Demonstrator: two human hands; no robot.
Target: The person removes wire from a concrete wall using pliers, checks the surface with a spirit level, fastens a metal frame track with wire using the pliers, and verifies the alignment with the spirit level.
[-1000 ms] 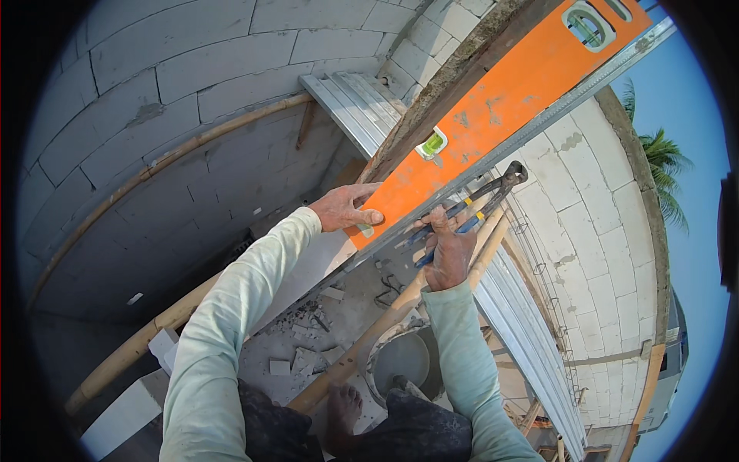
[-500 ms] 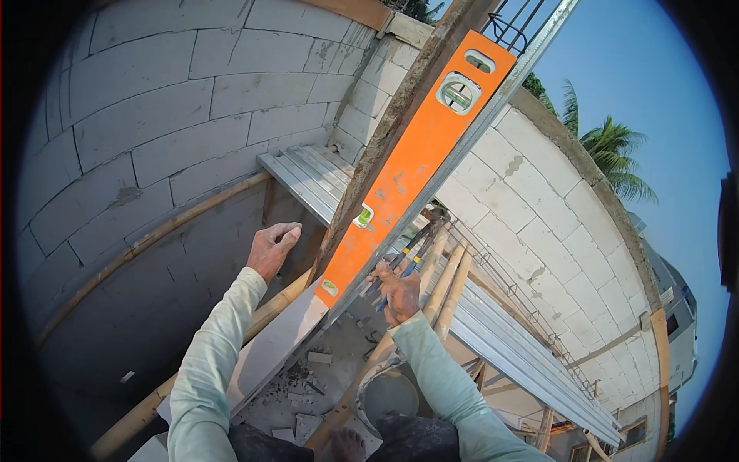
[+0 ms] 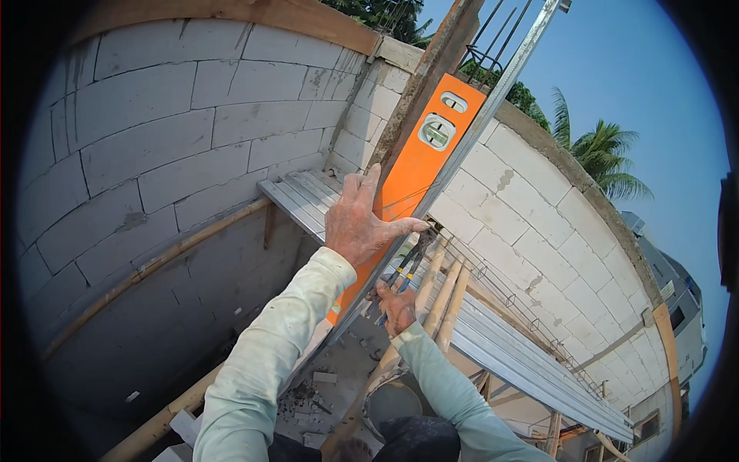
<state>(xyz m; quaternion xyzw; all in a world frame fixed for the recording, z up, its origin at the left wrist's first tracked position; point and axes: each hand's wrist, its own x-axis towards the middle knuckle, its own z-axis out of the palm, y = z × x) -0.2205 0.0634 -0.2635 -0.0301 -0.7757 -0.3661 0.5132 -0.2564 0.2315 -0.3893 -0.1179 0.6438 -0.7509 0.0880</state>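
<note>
L hand [image 3: 356, 223] was across orange level [image 3: 421, 163] w/ thumb & fingers apart, R hand [image 3: 396, 307] w/ fingers clamped on pincers [image 3: 420, 250].

A long orange spirit level [image 3: 418, 163] is slanting from upper right to lower left in the view, with a grey metal strip [image 3: 493, 108] running along its right edge. Near the level's upper end, two pale-rimmed openings are showing, the lower one being bigger and rounder. The left hand [image 3: 358, 222] is covering the middle part, its thumb reaching to the strip, while the lower end is showing below. Dark-headed pincers [image 3: 421, 245], having blue and yellow handles, are pointing upward to the right from the right hand [image 3: 397, 306]
</note>
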